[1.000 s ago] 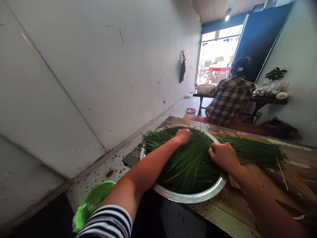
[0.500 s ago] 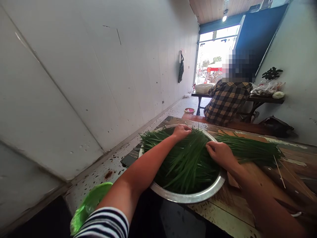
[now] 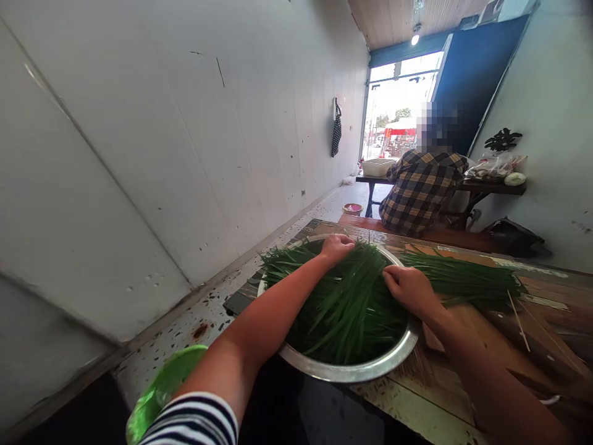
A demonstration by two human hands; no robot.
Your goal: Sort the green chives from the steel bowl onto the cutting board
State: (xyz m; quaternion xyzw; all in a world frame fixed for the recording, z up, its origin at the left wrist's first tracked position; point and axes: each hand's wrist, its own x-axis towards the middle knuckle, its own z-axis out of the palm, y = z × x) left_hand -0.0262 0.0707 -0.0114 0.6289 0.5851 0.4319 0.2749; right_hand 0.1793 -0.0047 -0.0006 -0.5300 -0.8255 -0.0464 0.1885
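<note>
Long green garlic chives (image 3: 345, 315) fill a wide metal basin (image 3: 352, 372) in front of me. At the basin's far side my left hand (image 3: 338, 247) is closed, its fingertips pinching chives by their ends. My right hand (image 3: 410, 289) is at the right rim, thumb and fingers pressed together at the edge of the same bunch. Its fingertips are partly hidden, but they seem to grip a few leaves. To the right of the basin, a flat pile of chives (image 3: 467, 278) lies on the wooden table (image 3: 417, 402).
Thin sticks (image 3: 519, 321) lie on the table at right, beyond my forearm. A green-lined bin (image 3: 162, 389) stands on the floor at lower left. Ahead, a person in a plaid shirt (image 3: 421, 191) sits on a bench at another table holding a white tub (image 3: 377, 167).
The view has shifted slightly. Both hands keep nearly the same places over the basin, still closed at the chives.
</note>
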